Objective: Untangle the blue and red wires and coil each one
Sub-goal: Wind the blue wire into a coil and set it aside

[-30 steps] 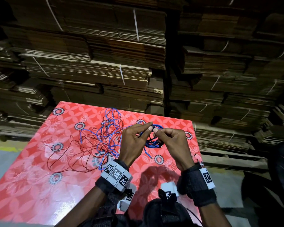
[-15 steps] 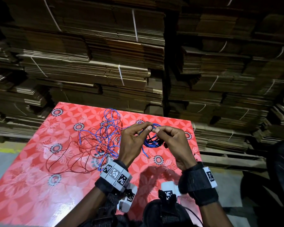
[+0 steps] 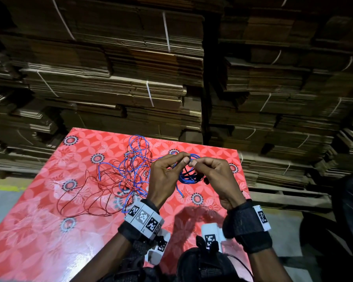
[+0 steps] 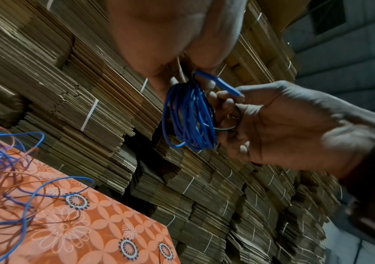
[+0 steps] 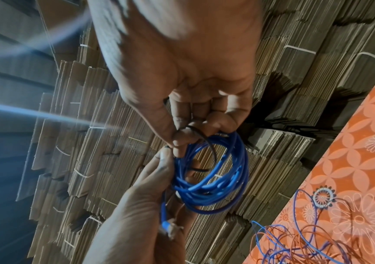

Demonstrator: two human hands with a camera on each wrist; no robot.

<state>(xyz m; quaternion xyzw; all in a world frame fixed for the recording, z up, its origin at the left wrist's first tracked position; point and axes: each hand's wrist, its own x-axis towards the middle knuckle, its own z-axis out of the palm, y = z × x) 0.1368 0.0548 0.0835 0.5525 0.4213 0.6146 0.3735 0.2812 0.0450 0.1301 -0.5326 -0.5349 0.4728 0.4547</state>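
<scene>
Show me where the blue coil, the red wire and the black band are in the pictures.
blue coil (image 5: 213, 187): right wrist view, lower part of the loops.
red wire (image 3: 84, 184): head view, loose loop on the table, left of the tangle.
black band (image 5: 211, 148): right wrist view, thin arc crossing inside the coil.

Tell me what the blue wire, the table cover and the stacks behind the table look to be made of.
Blue wire: smooth, slightly glossy plastic coating, probably over metal strands, since a frayed pale tip shows at its cut end.
Table cover: likely vinyl or oilcloth; it is glossy, with a printed flower pattern.
Stacks: flattened brown corrugated cardboard, matte, with layered edges, bound by pale straps.
</scene>
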